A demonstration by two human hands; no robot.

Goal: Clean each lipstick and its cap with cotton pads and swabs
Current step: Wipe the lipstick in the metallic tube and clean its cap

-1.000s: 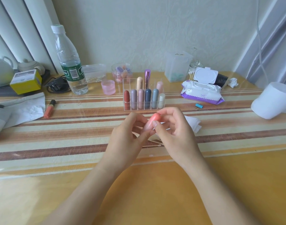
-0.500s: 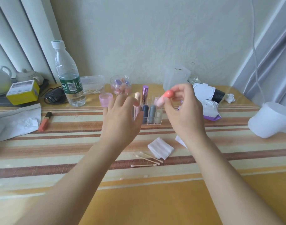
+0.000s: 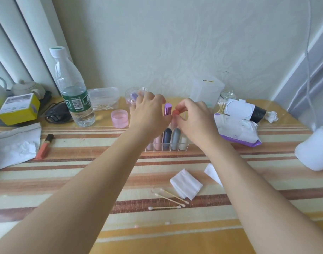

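Over the clear acrylic organizer [image 3: 170,149], a rounded, glossy coral lipstick [image 3: 175,113] is pinched in the right hand's [image 3: 195,121] curled fingertips. The left hand [image 3: 149,114] spreads loose beside it, gripping nothing. Nearer lie soft square cotton pads [image 3: 186,184] and thin wooden-stemmed swabs [image 3: 169,198].

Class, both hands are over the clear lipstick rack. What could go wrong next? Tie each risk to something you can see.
1. The right hand pinches a coral-capped lipstick beside the tall purple lipstick tube; lowering it off-line could topple that tube.
2. The clear plastic rack looks light; a push from the left hand might slide it.
3. The wooden cotton swabs and white folded cotton pad lie between the forearms; pulling back could sweep them away.
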